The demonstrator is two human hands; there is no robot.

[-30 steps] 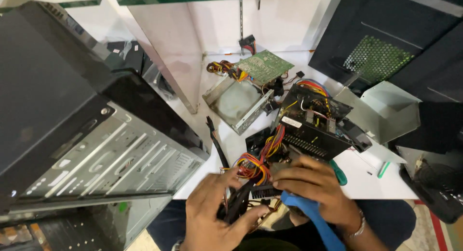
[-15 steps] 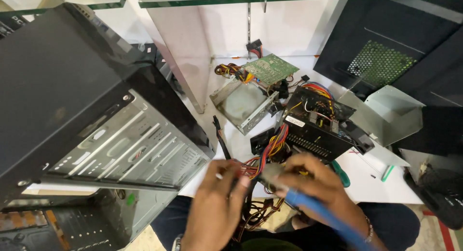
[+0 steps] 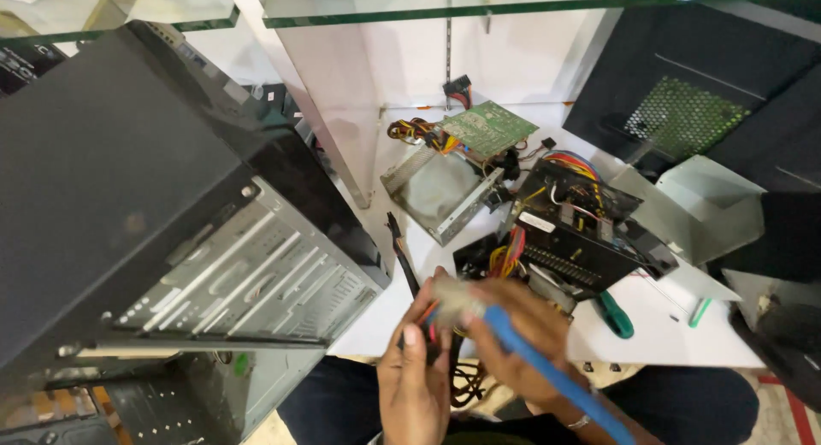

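Blue plastic is running out from under the right hand (image 3: pixel 522 338), a long brush handle (image 3: pixel 560 381) slanting down past the wrist toward the lower edge of the view; that hand is wrapping its fingers closed around the handle, with the pale bristle head (image 3: pixel 456 298) sticking out just above the knuckles, blurred; the left hand (image 3: pixel 416 372) is sitting just beside it, thumb up and fingers curled around a bunch of red and black wires (image 3: pixel 434 325), though how tightly it is pinching them I cannot tell; the bristles are lying against those wires, right between the two hands; just beyond the hands, on the white table (image 3: pixel 650 330), a black opened power supply (image 3: pixel 573 231) is lying with its coloured cables spilling toward the fingers; near the right hand, on its outer side, a green screwdriver handle (image 3: pixel 617 315) is resting on the table, and farther out that way a small green pen-like piece (image 3: pixel 699 312) is lying; well beyond the hands a bare metal tray (image 3: pixel 438 193) is sitting beside a green circuit board (image 3: pixel 489 129); a thin black strap (image 3: pixel 400 253) is lying just above the left hand; a large black computer case (image 3: pixel 162 206) is filling the space outward of the left hand, its grey metal frame open toward the camera.
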